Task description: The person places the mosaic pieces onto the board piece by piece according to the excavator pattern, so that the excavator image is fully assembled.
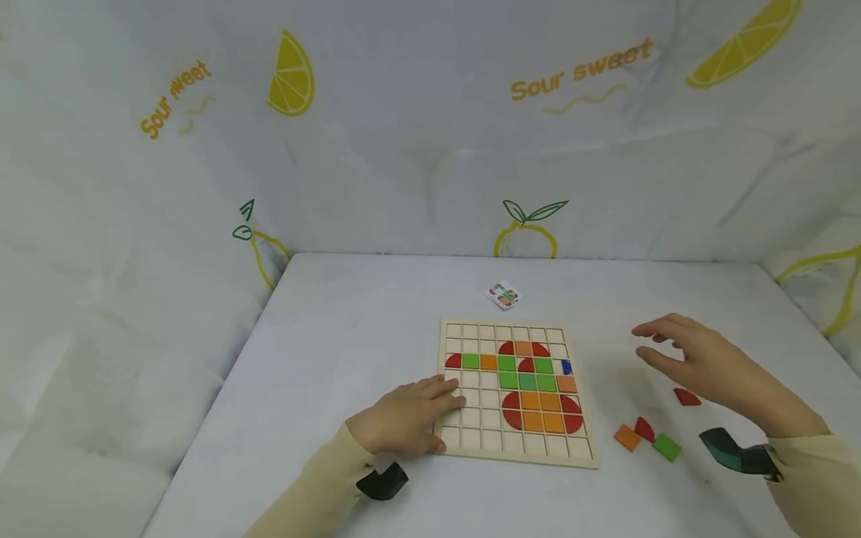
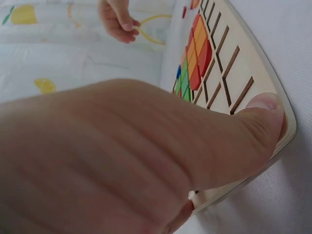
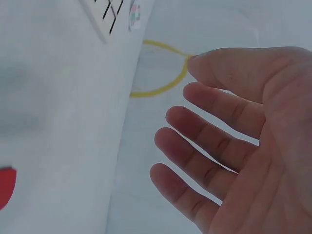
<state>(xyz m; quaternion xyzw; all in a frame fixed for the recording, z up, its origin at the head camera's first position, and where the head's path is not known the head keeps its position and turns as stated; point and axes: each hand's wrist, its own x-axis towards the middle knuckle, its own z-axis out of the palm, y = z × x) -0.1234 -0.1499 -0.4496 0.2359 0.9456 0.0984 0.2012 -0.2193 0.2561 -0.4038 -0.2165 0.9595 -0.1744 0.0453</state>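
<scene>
My left hand point(image 1: 410, 417) rests on the left edge of a wooden grid board point(image 1: 480, 441), fingers spread and thumb on the rim near a corner. Green, orange and red pieces fill a cluster of cells, with a row running left from it; a blue-and-white piece point(image 1: 566, 367) sits near the right side. Right of the board, my right hand point(image 1: 699, 362) hovers above the table, its fingers loosely bent and apart, with nothing visible in them. Below it lie a red rounded piece point(image 1: 687, 397), an orange square point(image 1: 627, 438), another red piece point(image 1: 644, 429) and a green square point(image 1: 668, 447).
A small printed card point(image 1: 504, 294) with a coloured pattern lies behind the board. The white table point(image 1: 323, 336) meets a hanging white cloth point(image 1: 403, 187) with lemon drawings at its back. Dark bands sit at both wrists.
</scene>
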